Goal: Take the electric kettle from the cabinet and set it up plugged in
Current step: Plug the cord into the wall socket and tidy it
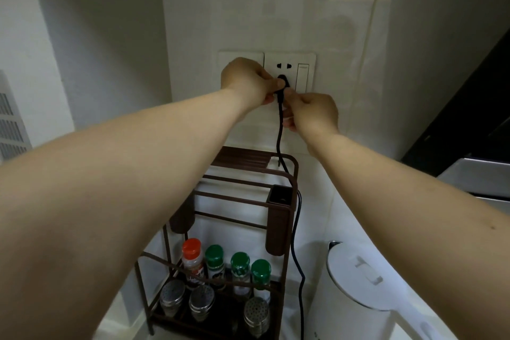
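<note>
There is only the one view, a wide-angle camera on the person's head, looking forward and slightly down along both outstretched forearms. It faces the tiled wall and its wall socket (289, 72) squarely and from close by. The spice rack (287, 203) and white kettle (356, 292) sit low in its bowed edges.

No readable text — spice jar (192, 262) labels blurred, kettle (356, 292) markings (low on body) illegible

1. A home kitchen: white tiled wall (276, 8) above a pale counter (342, 218).
2. A brown rack (287, 174) holds spice jars (215, 262) and metal shakers (256, 315).
3. A white kettle (356, 292) stands beside it, below a wall socket (289, 69).
</note>
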A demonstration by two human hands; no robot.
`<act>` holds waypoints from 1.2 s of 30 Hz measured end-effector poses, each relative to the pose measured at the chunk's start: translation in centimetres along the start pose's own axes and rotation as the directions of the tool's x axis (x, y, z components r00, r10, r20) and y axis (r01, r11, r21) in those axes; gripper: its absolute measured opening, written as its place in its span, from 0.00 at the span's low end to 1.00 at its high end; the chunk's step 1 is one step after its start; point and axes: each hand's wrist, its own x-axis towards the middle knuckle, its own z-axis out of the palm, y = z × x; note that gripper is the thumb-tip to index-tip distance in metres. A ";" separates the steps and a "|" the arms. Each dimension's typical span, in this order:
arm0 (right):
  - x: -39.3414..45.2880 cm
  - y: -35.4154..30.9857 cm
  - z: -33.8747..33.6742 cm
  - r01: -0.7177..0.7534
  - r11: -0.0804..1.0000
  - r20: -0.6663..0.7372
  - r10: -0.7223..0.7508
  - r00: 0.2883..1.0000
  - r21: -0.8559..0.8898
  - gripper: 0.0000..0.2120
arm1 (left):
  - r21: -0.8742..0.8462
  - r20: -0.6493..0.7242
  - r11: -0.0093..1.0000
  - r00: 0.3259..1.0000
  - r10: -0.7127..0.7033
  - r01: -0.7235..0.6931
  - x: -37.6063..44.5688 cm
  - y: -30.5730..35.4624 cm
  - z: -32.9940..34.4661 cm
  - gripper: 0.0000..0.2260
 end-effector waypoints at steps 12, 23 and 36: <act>0.7 -2.3 -0.9 -0.178 0.977 0.090 0.189 0.978 -0.118 0.17 | 0.033 -0.036 0.998 0.998 -0.055 0.057 -0.1 -2.6 1.5 0.21; 0.1 -2.4 -0.6 -0.277 0.961 0.106 0.277 0.955 -0.012 0.17 | -0.040 0.016 0.999 0.999 -0.036 0.036 0.0 -1.7 1.1 0.15; -14.3 -0.1 -5.5 -0.401 0.850 0.318 0.507 0.801 -0.342 0.15 | 0.212 0.171 0.968 0.970 -0.174 0.136 -13.7 -5.5 -5.1 0.09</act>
